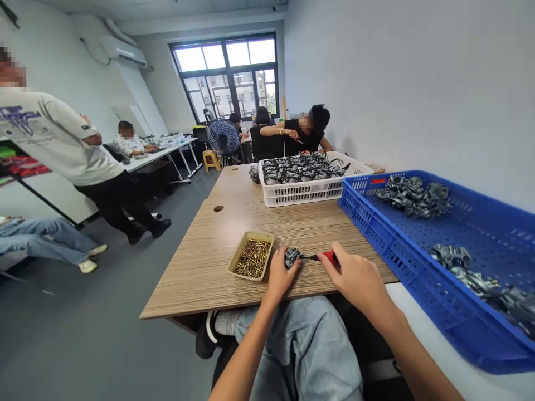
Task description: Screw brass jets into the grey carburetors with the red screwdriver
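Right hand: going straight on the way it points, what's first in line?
The metal part, held in the left hand. The screwdriver in the right hand points straight at it; whether its tip touches is unclear from this view.

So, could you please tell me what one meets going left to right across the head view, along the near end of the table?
Tray of brass-coloured screws, left hand, dark metal part, red-handled screwdriver, right hand, blue plastic crate.
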The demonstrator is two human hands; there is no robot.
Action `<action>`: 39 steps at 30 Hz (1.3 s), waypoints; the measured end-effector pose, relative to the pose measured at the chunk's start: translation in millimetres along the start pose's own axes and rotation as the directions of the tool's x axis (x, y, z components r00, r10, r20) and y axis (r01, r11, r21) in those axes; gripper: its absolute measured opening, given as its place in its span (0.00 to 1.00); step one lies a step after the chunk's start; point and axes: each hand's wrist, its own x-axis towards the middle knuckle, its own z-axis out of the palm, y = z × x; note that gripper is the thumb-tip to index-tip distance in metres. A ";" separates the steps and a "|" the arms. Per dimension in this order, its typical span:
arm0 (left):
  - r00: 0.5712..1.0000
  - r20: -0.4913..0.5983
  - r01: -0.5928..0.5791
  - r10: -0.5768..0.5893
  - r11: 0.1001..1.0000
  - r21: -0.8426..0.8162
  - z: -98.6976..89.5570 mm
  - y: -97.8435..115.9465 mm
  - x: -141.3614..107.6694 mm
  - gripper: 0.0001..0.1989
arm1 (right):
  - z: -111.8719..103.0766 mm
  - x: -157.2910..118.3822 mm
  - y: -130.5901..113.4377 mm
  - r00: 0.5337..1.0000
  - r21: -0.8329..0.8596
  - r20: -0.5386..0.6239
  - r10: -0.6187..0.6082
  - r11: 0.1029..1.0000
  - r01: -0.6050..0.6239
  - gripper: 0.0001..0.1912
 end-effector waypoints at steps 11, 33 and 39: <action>1.000 -0.019 -0.001 0.000 0.999 -0.046 3.4 -1.4 -1.9 0.20 | 15.1 -19.2 -2.1 0.955 0.107 -0.059 0.290 0.953 -0.283 0.27; 0.997 -0.060 0.024 -0.039 0.973 -0.231 7.2 -1.7 -5.2 0.16 | 40.9 -59.9 29.3 0.990 0.385 0.131 0.044 0.919 -0.091 0.22; 0.998 -0.041 0.031 -0.044 0.965 -0.262 2.6 0.4 -4.6 0.17 | 38.4 -63.0 27.4 0.988 0.359 0.147 0.036 0.929 -0.087 0.26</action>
